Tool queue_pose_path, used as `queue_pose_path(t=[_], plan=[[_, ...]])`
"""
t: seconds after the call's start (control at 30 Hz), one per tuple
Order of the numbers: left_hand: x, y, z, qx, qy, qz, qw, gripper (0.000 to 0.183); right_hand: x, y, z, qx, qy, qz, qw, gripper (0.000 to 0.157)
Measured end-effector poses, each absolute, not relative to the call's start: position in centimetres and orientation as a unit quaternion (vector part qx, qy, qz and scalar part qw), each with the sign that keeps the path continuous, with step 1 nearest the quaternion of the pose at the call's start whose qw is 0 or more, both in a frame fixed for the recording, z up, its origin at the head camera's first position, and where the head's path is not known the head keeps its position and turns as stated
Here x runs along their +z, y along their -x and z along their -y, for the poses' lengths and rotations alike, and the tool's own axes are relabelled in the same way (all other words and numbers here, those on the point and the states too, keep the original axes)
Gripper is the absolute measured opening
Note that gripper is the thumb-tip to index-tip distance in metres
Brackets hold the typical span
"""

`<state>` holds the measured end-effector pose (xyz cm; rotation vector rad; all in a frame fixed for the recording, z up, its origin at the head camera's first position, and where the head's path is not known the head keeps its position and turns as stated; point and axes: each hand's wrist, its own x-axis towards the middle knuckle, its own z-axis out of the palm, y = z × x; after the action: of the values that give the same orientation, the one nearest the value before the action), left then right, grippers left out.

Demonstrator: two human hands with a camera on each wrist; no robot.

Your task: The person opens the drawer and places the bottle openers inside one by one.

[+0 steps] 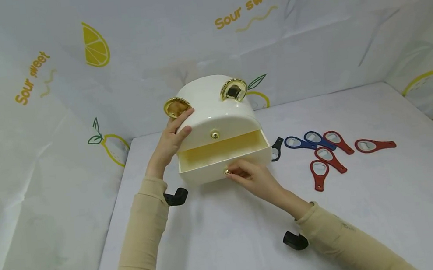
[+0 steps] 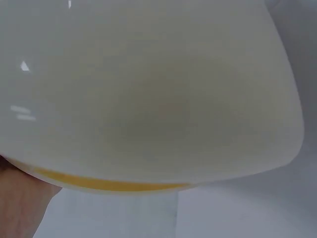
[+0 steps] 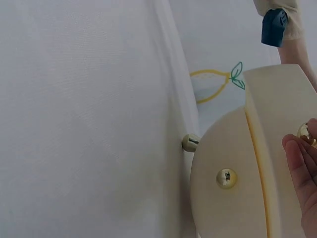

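Note:
A white round-topped drawer box (image 1: 209, 102) with gold ear-like ornaments stands at the table's middle. Its lower drawer (image 1: 205, 174) is pulled partway out, and the part of its inside in sight is bare. My right hand (image 1: 258, 180) pinches the gold knob (image 1: 227, 172) of that drawer between thumb and fingers; the right wrist view shows this knob (image 3: 304, 131) too. My left hand (image 1: 170, 140) rests against the box's left side and top with extended fingers, beside the left ornament (image 1: 177, 107). The box's white side (image 2: 163, 99) fills most of the left wrist view.
Right of the box lie several red bottle openers (image 1: 374, 145), two blue ones (image 1: 299, 142) and a black one (image 1: 278, 148), partly hidden by the drawer. A white sheet printed with lemons (image 1: 96, 44) rises behind the table. Black camera pieces (image 1: 296, 240) stick out at the wrists.

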<state>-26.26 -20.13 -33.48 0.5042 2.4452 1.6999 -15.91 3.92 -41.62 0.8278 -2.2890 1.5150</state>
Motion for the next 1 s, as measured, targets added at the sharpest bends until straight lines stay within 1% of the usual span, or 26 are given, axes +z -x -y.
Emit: queue_pose_path(t=[0.27,0.47,0.63,0.8,0.87,1.0], plan=[[-32.9,26.2,20.4,0.548,-0.172,-0.814,0.088,0.068,-41.4,14.4,-4.3,0.504,-0.308,0.796,0.137,0.014],[-32.8,26.2,20.6,0.549,-0.179,-0.81,0.102,0.071,-41.4,13.9,-4.5,0.5,-0.324,0.788,0.152,0.014],[-33.0,26.3,20.7,0.545,-0.181,-0.813,0.097,0.073,-41.5,13.9,-4.4,0.507,-0.335,0.779,0.155,0.018],[-33.1,26.4,20.6,0.549,-0.178,-0.812,0.086,0.069,-41.9,14.1,-4.3,0.505,-0.344,0.773,0.17,0.023],[-33.1,26.4,20.5,0.553,-0.177,-0.81,0.084,0.067,-42.0,14.2,-4.2,0.502,-0.345,0.772,0.181,0.022],[-33.2,26.3,20.3,0.557,-0.174,-0.808,0.082,0.066,-42.0,14.0,-4.3,0.502,-0.339,0.776,0.174,0.019]])
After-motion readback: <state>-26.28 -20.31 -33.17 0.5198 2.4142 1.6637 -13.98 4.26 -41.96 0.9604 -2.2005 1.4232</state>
